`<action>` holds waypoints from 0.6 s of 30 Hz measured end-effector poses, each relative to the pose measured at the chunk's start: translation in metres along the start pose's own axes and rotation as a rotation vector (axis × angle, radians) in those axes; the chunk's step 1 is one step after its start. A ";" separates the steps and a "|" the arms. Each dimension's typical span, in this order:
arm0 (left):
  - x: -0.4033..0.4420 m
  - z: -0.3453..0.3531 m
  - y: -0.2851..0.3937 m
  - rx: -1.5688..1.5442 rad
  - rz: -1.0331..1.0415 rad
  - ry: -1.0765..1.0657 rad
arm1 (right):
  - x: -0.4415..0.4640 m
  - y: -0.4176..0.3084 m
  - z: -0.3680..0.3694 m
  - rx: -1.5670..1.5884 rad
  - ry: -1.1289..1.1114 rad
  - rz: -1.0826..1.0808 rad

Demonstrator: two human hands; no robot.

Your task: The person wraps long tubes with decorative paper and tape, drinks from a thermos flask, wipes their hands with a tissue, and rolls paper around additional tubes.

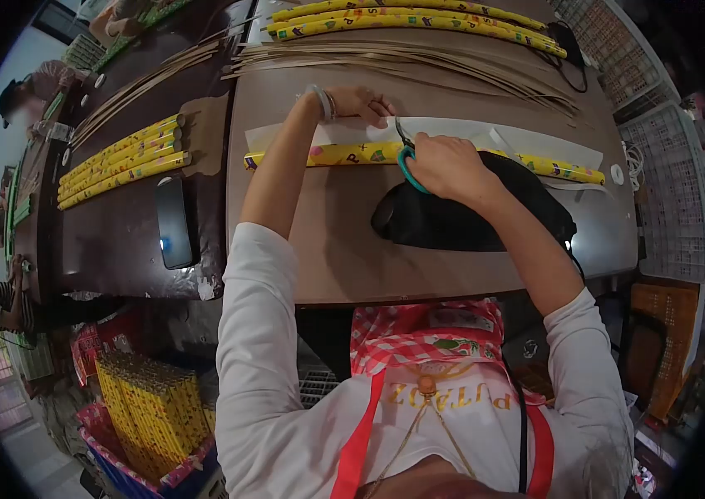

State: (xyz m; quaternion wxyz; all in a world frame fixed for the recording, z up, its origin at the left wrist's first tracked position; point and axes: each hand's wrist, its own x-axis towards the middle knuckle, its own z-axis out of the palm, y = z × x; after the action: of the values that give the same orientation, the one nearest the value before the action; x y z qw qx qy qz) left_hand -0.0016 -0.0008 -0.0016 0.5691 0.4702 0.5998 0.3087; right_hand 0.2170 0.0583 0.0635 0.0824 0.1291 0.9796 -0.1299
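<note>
My right hand (452,168) grips scissors (408,173) with teal handles, their blades pointing up and left at the near edge of a white paper sheet (535,143). Beyond the blades, my left hand (359,105) has its fingers curled and pinched at the far edge of that sheet. Beneath both hands, a yellow patterned roll (336,155) lies sideways along the paper. A black cloth bag (452,220) rests just below the roll, under my right wrist. The left fingertips partly hide the paper edge.
Long thin strips (419,60) and yellow tubes (411,20) lie across the table's far side. At left are more yellow tubes (124,166) and a phone (173,223). A crate (120,457) of yellow tubes stands below left. Other people sit farther left.
</note>
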 end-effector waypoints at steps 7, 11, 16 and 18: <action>0.000 0.000 0.001 0.072 0.002 -0.004 | 0.002 0.002 0.002 -0.045 -0.048 -0.002; 0.003 -0.002 -0.003 0.030 -0.004 -0.012 | 0.004 0.007 0.006 -0.072 -0.027 -0.047; 0.004 -0.002 -0.003 0.065 -0.022 0.015 | 0.000 0.004 -0.009 0.042 -0.088 0.034; 0.004 -0.003 -0.004 0.067 -0.022 0.024 | -0.002 0.007 -0.008 0.091 -0.163 0.094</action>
State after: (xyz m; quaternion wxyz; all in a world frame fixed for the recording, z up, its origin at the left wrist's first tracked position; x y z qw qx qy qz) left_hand -0.0048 0.0020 -0.0064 0.5492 0.4787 0.6216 0.2878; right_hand 0.2200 0.0669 0.0701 0.1619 0.1674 0.9556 -0.1804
